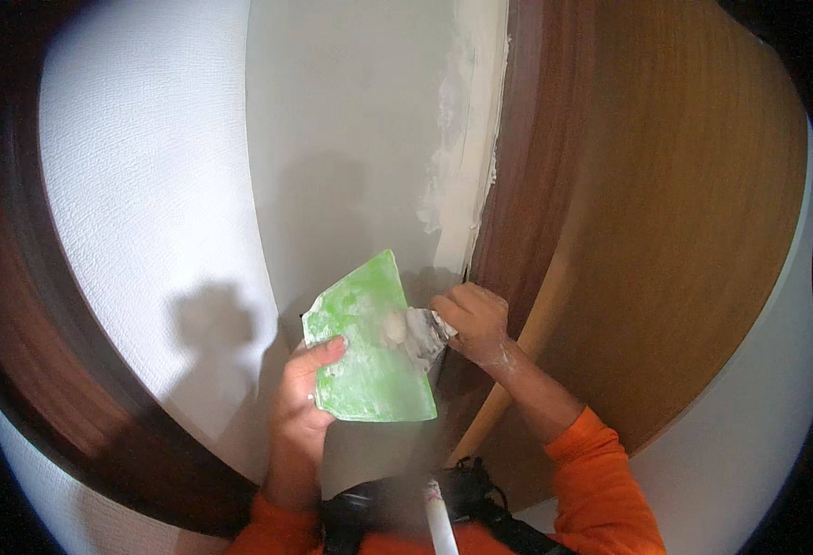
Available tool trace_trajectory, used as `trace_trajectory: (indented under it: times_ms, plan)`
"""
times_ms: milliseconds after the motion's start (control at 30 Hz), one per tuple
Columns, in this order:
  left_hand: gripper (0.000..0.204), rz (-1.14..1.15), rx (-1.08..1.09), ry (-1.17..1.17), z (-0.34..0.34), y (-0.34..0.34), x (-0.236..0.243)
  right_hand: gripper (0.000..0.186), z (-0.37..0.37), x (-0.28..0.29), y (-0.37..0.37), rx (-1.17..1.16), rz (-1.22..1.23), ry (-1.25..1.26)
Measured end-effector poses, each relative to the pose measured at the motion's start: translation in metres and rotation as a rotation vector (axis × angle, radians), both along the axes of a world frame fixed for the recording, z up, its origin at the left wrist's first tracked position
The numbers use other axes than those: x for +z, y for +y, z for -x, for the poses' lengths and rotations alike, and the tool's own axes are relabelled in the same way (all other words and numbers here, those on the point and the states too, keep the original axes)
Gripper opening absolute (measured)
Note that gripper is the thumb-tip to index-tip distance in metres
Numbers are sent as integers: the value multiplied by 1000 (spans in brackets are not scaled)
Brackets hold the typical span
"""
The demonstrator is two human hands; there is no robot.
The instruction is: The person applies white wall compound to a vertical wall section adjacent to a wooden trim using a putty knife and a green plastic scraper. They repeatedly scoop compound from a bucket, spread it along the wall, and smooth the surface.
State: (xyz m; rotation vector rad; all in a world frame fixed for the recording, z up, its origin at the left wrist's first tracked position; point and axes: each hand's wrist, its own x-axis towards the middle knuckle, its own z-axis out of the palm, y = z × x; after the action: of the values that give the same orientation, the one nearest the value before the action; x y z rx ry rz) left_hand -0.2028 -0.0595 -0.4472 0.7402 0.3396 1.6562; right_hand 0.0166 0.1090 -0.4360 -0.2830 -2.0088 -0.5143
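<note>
My left hand (307, 384) grips the left side of a green translucent putty board (369, 388), its thumb lying on top. White smears coat much of the board. A lump of pale putty (395, 326) sits at its right side. My right hand (479, 319) is closed around a putty knife (428, 335), whose blade, smeared with putty, is against or just over the board's right edge. The knife's handle is mostly hidden in the fingers. White residue marks the right wrist.
Ahead stands a bare grey wall panel (351, 111) with a rough strip of white putty (471, 157) along dark brown wood trim (541, 129). A brown wood door-like panel (693, 185) is at right, textured white wallpaper (147, 157) at left. A cigarette (440, 518) juts up at the lower edge.
</note>
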Motion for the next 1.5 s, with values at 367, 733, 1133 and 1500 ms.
trace_trajectory:
  times_ms: [367, 733, 1133, 1500]
  plan:
    - [54, -96, 171, -33, -6, -28, 35, 44, 2, -25, -24, 157, 675, 193]
    - [48, 112, 105, -103, -15, -9, 19, 51, -8, 51, -44, 1297, 1669, 242]
    - [45, 146, 29, -126, 5, -36, 30, 22, 45, 81, -83, 664, 1217, 231]
    - [48, 70, -170, -214, 17, -32, 14, 25, 47, 65, -64, 297, 768, 135]
